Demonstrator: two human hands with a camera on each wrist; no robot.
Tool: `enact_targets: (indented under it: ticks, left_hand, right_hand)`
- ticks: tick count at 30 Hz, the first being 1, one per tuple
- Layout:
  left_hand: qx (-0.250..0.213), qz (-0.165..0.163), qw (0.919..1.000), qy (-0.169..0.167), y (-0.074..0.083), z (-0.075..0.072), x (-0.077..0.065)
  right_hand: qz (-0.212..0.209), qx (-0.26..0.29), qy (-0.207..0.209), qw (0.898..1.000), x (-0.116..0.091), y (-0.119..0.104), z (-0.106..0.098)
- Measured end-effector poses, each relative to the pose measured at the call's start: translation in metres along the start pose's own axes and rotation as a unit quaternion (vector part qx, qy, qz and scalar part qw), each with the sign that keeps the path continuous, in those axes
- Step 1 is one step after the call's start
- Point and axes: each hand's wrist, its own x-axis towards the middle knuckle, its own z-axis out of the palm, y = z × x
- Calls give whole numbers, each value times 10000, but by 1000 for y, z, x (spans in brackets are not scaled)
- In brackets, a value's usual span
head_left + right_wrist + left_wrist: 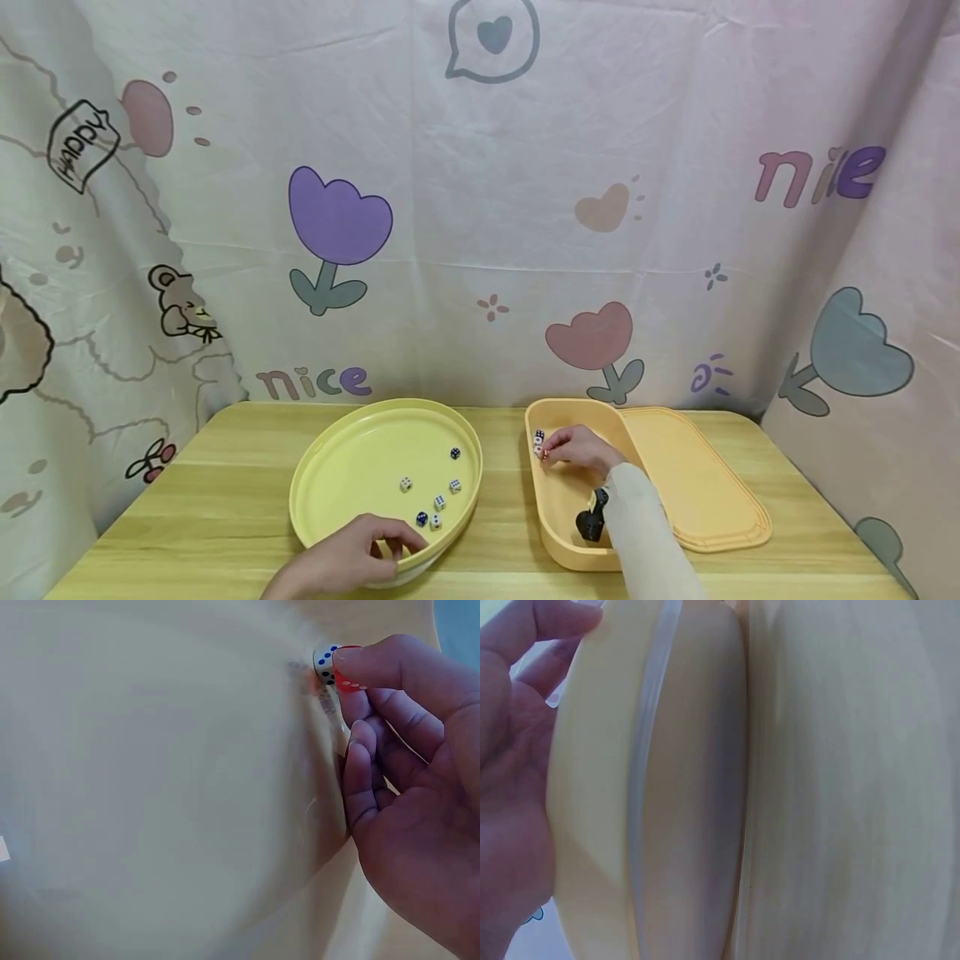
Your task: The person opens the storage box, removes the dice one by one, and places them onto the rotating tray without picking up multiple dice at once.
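Observation:
My right hand point(581, 447) pinches a red die point(349, 679) between thumb and fingertip, beside the left wall of the orange bin point(558, 546). Right against it is a white die with blue pips point(324, 664). More dice point(539, 437) line up along that wall. My left hand point(352, 554) rests at the front rim of the round yellow tray point(311, 467), fingers loosely bent over the edge. Inside that tray lie several dice, among them a dark blue die point(455, 453) and a white die point(406, 483); a second dark blue die point(422, 518) lies close to the left fingertips.
A flat orange lid point(712, 483) lies to the right of the bin, beside its wall. Everything stands on a wood-grain table point(225, 500). A printed curtain point(450, 208) hangs behind and at both sides. A black wrist camera point(590, 521) sits at the right sleeve, over the bin.

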Motion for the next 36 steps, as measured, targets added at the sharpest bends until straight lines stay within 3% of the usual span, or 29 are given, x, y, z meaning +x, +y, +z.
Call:
enact_targets:
  ticks: [3,7,13,21,36]
  left_hand:
    - [-7,69,10000,5,0,0,-1]
    - [-40,131,9999,-20,0,1,-1]
    - [-92,-29,10000,7,1,2,0]
    - [-77,56,10000,16,1,2,-1]
    - [0,120,9999,5,-1,0,0]
  right_hand:
    - [-23,100,140,9998,0,-1,0]
    - [-199,172,630,9977,1,-6,0]
    - [-320,-18,1181,9925,7,-23,-1]
    - [-333,84,1322,9906,6,-41,-6]
    - [-602,488,1451,9864,-18,-84,-10]
